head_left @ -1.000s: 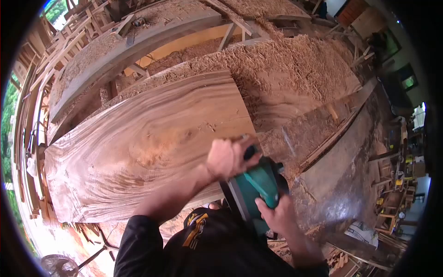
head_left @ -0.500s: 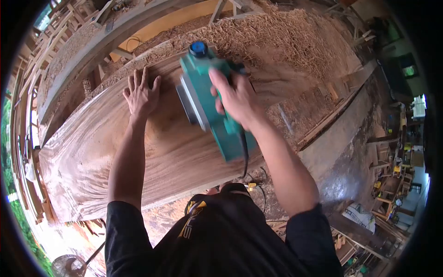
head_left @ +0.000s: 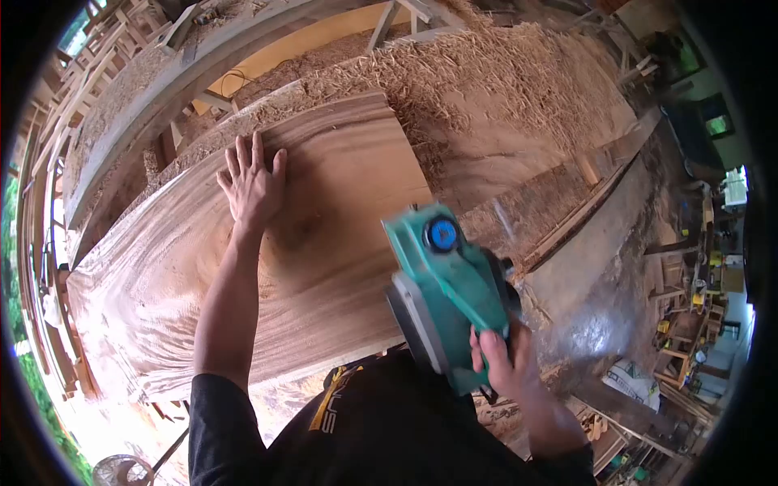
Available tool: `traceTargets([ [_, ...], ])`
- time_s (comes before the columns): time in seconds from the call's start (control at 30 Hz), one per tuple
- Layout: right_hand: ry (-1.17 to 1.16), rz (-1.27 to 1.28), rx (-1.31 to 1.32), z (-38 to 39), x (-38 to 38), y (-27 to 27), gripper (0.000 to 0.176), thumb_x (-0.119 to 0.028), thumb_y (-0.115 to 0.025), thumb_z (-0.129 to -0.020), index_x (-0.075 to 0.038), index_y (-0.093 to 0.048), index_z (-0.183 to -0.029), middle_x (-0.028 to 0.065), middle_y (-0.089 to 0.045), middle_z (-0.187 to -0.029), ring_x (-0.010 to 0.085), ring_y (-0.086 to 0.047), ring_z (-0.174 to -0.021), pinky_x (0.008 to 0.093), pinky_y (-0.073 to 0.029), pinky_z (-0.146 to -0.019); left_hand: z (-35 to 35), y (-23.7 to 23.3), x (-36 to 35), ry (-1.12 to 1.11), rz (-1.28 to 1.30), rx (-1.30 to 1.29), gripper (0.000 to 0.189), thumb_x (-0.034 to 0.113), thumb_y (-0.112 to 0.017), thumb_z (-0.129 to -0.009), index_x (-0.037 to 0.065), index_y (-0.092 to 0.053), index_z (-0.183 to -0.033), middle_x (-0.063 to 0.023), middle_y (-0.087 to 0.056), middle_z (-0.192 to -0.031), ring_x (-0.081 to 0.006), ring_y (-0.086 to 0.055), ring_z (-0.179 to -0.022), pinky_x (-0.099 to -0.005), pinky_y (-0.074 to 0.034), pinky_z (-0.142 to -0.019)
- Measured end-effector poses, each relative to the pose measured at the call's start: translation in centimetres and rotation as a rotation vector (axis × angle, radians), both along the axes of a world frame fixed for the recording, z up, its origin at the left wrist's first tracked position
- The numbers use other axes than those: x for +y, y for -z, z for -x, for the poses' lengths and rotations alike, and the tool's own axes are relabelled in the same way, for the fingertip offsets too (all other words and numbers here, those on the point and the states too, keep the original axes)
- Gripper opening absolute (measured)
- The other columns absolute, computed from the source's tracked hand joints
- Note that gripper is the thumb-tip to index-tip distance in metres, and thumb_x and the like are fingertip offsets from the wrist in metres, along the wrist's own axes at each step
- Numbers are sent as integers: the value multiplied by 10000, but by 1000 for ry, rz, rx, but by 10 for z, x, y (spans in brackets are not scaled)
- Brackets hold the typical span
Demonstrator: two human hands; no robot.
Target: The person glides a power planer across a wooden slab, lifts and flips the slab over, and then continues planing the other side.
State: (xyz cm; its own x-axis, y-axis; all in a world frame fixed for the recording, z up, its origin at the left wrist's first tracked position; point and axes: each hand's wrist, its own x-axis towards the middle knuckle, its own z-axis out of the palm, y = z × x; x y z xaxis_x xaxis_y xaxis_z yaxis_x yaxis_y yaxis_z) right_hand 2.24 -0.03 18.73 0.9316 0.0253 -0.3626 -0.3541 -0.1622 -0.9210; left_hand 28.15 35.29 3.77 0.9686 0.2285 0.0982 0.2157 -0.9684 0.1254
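Note:
A wide wooden board [head_left: 332, 267] with dark wavy grain lies across the view in front of me. My left hand [head_left: 254, 186] rests flat near its far edge, fingers spread. At the near right corner of the board, my right hand [head_left: 504, 360] is wrapped round the rear handle of a green electric planer [head_left: 454, 287] with a blue knob. The planer looks slightly blurred and overlaps the board's right end; whether its sole touches the wood I cannot tell.
Wood shavings [head_left: 519, 77] are heaped beyond the board on another wooden slab [head_left: 494, 174]. A long beam [head_left: 154, 101] runs along the far left. Shelves with tools [head_left: 689, 324] and a white sack [head_left: 632, 382] are at the right.
The planer in my right hand has moved from the board's far side back toward my body and to the right, uncovering the board's right end. My left hand has barely shifted.

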Motion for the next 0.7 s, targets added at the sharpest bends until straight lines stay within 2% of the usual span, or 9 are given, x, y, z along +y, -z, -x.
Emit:
traceTargets([
  [0.2,-33,183,-155,-155,51,12,481,-480,-557,-1014,-21,-629,-892,38,-567,-569,179,-590,-482,337,-473,-481,0,-1,-1,-12,-5,2,712,600,-380,-1022,196,-297,-1602,-116,-221,-1678,-348,-163,-1553,-613,-141,-1218],
  [0.23,-30,238,-144,-190,64,10,610,-580,-506,-1004,-25,-655,-800,62,-591,-545,220,-630,-495,372,-508,-508,0,-2,0,-15,-9,-4,709,598,-381,-1022,198,-300,-1602,-115,-223,-1678,-347,-164,-1552,-614,-143,-1217],
  [0.3,-47,288,-234,-254,83,15,683,-643,-488,-984,-41,-663,-713,77,-640,-543,207,-676,-532,373,-537,-530,0,1,0,0,-45,-28,697,593,-389,-1020,203,-322,-1593,-116,-249,-1668,-350,-190,-1543,-613,-164,-1209],
  [0.37,-87,65,-228,-302,95,28,568,-578,-548,-989,-17,-635,-1009,50,-629,-787,120,-607,-551,302,-478,-499,0,0,1,18,-41,-64,692,593,-403,-1015,203,-341,-1583,-112,-283,-1652,-341,-222,-1530,-610,-195,-1193],
  [0.5,-83,-18,-173,-277,85,20,537,-557,-539,-1002,-29,-632,-1049,57,-624,-827,117,-596,-561,306,-475,-506,-2,5,6,33,-72,-66,698,606,-404,-1011,202,-356,-1578,-97,-295,-1646,-309,-239,-1523,-600,-215,-1178],
  [0.6,-79,43,-113,-193,59,13,493,-524,-525,-1021,-43,-630,-1050,39,-606,-815,105,-572,-555,290,-455,-511,-1,25,4,153,-120,-137,549,504,-508,-1001,164,-533,-1431,-145,-514,-1461,-325,-459,-1364,-556,-377,-1079],
  [0.63,-80,64,-99,-159,48,9,472,-506,-516,-1032,-47,-626,-1044,31,-599,-812,99,-561,-552,281,-445,-513,12,-3,-21,256,210,-188,461,427,-579,-977,143,-583,-1340,-156,-611,-1286,-339,-571,-1188,-518,-465,-962],
  [0.67,-33,-2,-105,-124,40,4,493,-493,-546,-1029,-13,-582,-922,21,-563,-689,114,-555,-501,293,-431,-474,25,-31,-47,356,543,-220,375,349,-650,-953,122,-633,-1250,-167,-708,-1112,-354,-683,-1012,-481,-552,-845],
  [0.7,-20,-32,-94,-89,31,-1,423,-426,-541,-1043,-9,-571,-975,4,-526,-671,103,-531,-496,287,-427,-475,43,-36,-78,537,828,-244,382,312,-716,-906,116,-635,-1224,-191,-720,-1004,-378,-705,-861,-449,-575,-755],
])
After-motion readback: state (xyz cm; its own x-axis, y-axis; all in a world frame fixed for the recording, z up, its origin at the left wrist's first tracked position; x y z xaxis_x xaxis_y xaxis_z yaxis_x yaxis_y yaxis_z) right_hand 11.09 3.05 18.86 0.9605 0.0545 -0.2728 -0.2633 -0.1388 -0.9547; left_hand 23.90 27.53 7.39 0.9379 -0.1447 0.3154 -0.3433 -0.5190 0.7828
